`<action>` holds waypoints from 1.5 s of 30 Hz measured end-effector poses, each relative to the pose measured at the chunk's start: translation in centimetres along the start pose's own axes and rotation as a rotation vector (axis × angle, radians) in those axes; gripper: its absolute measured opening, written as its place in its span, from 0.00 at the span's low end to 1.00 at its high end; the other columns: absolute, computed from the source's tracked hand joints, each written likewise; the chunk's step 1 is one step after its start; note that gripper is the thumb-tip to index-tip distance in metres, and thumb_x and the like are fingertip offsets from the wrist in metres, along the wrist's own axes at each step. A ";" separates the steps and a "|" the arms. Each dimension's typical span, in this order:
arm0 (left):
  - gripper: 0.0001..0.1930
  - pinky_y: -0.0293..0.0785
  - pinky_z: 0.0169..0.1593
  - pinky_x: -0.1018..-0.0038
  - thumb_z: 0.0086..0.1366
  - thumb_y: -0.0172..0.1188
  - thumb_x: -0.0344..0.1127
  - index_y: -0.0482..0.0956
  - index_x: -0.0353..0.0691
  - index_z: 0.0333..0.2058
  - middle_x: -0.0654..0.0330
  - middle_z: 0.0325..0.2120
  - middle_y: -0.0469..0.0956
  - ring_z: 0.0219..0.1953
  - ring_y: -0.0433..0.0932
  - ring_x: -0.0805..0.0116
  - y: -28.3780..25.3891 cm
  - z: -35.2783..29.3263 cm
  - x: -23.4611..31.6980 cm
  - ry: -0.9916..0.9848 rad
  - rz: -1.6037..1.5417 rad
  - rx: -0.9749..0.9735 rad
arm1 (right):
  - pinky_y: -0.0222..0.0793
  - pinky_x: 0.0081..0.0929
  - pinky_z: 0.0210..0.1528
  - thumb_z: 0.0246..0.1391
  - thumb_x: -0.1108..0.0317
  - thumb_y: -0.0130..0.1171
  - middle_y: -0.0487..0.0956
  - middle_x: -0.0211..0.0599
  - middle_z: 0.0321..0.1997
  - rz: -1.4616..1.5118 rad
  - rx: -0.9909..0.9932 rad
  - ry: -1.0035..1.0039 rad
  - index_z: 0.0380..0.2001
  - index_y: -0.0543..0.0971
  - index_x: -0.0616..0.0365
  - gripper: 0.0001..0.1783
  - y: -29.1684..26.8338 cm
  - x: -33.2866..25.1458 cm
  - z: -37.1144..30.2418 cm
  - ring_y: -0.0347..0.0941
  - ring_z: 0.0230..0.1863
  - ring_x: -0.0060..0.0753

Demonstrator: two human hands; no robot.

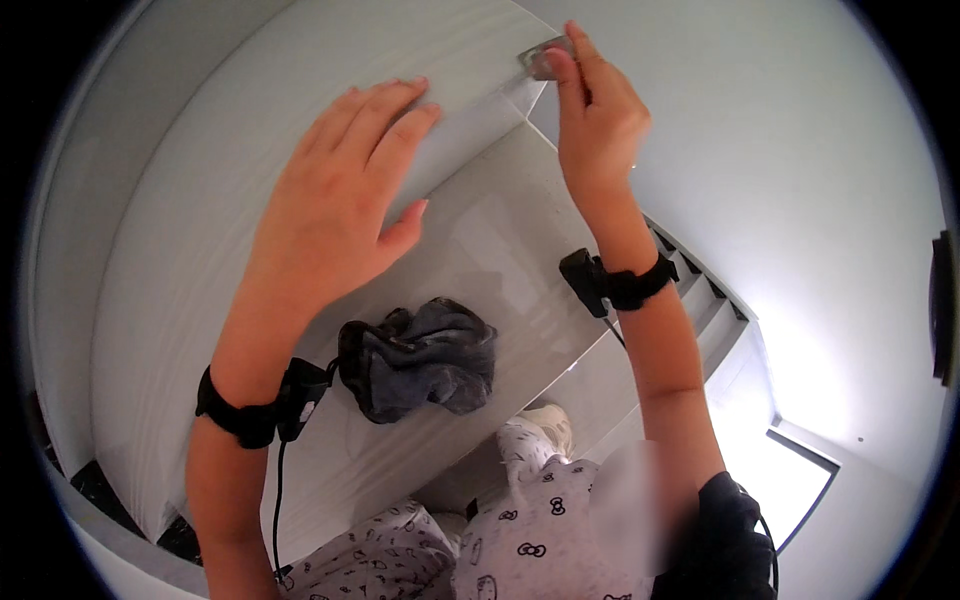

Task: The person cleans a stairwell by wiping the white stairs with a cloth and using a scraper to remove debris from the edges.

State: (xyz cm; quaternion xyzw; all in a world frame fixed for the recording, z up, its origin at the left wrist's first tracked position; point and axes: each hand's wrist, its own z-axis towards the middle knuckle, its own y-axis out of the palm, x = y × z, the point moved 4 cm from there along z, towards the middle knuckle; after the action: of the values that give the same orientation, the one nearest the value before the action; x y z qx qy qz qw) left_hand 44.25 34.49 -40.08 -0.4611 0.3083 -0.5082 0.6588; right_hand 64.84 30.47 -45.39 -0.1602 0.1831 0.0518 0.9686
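My right hand point(605, 125) pinches a small, flat grey plate point(535, 60), perhaps a scraper blade, between thumb and fingers. The plate is at the far end of the pale step point(470, 45), close to where the step meets the white wall. My left hand point(335, 190) is open, palm down, with its fingers stretched over the front edge of the same step; whether it presses on the surface I cannot tell. Nearer to me, a crumpled dark grey cloth point(425, 360) lies on the lower step, apart from both hands.
The lower step point(490, 215) is pale and smooth and also meets the white wall point(780, 150). More stairs point(705, 300) go down at the right. My shoe point(550, 425) shows below the cloth. Black straps with cables sit on both forearms.
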 end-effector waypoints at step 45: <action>0.36 0.61 0.63 0.62 0.44 0.65 0.29 0.64 0.35 0.55 0.54 0.54 0.67 0.56 0.67 0.55 4.6 -2.8 1.1 0.018 0.041 0.053 | 0.70 0.33 0.26 0.57 0.54 0.56 0.79 0.38 0.23 -0.371 -0.532 -0.001 0.41 0.81 0.51 0.16 -1.2 -5.4 -3.3 0.76 0.24 0.40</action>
State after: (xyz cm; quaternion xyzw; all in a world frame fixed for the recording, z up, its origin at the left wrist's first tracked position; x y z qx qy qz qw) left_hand 43.85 32.92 -45.31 -0.4325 0.3101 -0.5069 0.6781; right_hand 58.95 28.03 -45.96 -0.4381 0.1305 -0.0795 0.8859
